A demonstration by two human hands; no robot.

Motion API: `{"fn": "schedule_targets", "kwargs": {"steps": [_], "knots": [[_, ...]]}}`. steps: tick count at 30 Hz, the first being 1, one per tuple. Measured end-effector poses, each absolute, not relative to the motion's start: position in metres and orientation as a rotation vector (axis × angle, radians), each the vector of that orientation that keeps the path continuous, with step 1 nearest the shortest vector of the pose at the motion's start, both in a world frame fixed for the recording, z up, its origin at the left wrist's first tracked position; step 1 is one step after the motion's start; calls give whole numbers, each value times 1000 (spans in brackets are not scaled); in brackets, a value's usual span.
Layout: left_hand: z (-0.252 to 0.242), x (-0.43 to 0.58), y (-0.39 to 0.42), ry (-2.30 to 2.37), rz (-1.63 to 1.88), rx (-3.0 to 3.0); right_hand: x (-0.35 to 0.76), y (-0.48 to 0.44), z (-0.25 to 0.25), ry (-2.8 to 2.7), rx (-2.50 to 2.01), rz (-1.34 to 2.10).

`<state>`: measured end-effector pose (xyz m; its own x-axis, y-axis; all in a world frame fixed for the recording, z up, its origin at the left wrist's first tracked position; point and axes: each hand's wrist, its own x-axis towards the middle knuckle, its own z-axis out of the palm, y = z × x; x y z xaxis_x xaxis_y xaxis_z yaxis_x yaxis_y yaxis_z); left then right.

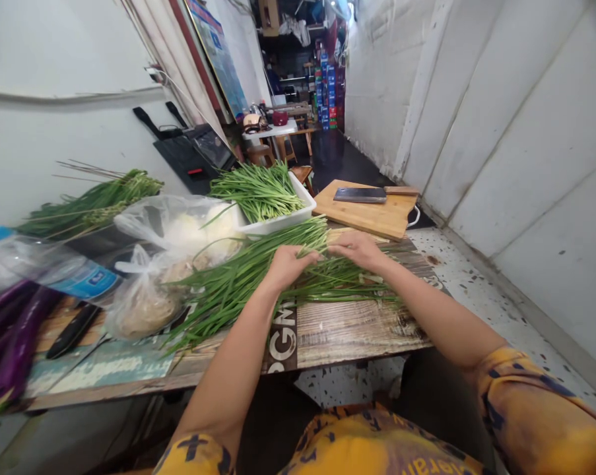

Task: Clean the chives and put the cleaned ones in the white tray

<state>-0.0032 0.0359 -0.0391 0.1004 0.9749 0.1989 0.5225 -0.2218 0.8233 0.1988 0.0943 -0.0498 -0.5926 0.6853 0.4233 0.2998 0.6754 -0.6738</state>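
Observation:
Long green chives (pixel 238 274) lie spread across the wooden-patterned table, their pale ends pointing right. My left hand (pixel 290 265) is closed round some chive stems near the middle of the pile. Just to its right, my right hand (pixel 358 251) pinches the pale ends of chives between thumb and fingers. Behind my hands, a white tray (pixel 305 210) holds a heap of cut-looking chives (pixel 261 188). More stems lie loose on the table under and beside my right hand.
A cleaver (pixel 361 194) rests on a wooden cutting board (pixel 327 201) at the back right. At left are plastic bags (pixel 146 307) of vegetables, a water bottle (pixel 87 277), purple eggplants (pixel 20 343), a black-handled tool (pixel 72 330) and another bunch of greens (pixel 94 204). A wall stands at right.

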Motion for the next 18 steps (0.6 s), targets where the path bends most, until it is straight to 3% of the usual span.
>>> {"fn": "schedule_targets", "kwargs": {"steps": [3, 5, 8, 13, 18], "knots": [[-36, -5, 34, 1410, 1092, 1772, 195, 94, -46, -1687, -834, 1167], [-36, -7, 34, 1418, 1158, 1730, 198, 97, -44, -1475, -920, 1226], [-33, -11, 34, 1430, 1402, 1613, 203, 106, -44, -1543, -1221, 987], [-15, -20, 31, 1232, 1941, 1394, 187, 125, -52, -2216, -1490, 393], [-3, -35, 23, 1268, 1870, 1655, 165, 124, -52, -2620, -1440, 268]]}}
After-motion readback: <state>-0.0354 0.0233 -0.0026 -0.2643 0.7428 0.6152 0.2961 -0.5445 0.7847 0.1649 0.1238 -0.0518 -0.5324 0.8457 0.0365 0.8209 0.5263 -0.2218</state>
